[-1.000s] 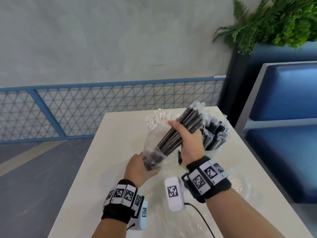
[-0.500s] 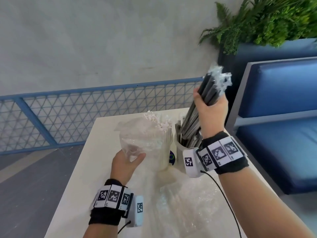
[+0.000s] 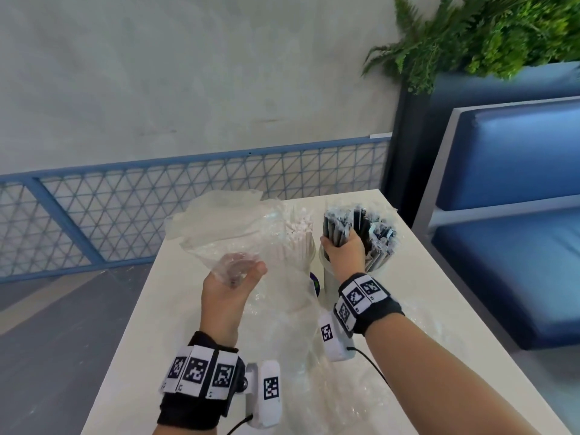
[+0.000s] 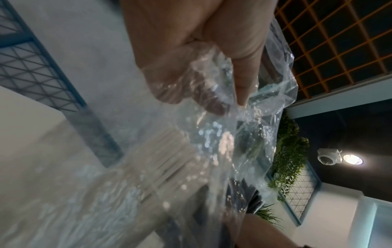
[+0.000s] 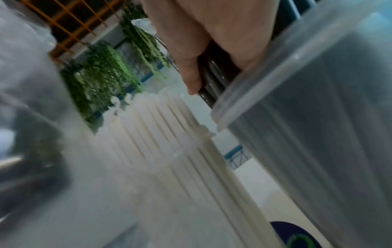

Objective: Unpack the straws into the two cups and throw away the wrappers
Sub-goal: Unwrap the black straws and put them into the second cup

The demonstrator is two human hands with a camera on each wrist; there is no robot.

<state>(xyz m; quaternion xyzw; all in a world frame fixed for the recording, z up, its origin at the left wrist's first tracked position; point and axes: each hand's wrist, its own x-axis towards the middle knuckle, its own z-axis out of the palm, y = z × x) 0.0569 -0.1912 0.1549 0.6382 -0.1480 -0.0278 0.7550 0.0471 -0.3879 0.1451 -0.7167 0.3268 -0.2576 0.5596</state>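
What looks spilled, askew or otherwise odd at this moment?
Nothing spilled. Loose clear wrappers still litter the table in front of the cups, and the left hand holds an emptied bag. Both straw bundles stand upright.

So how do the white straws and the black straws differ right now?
The white straws are pale; the black straws are dark. The white straws stand untouched in the left cup, while the right hand grips the black straws in the right cup. Both bundles stand upright in cups on the table.
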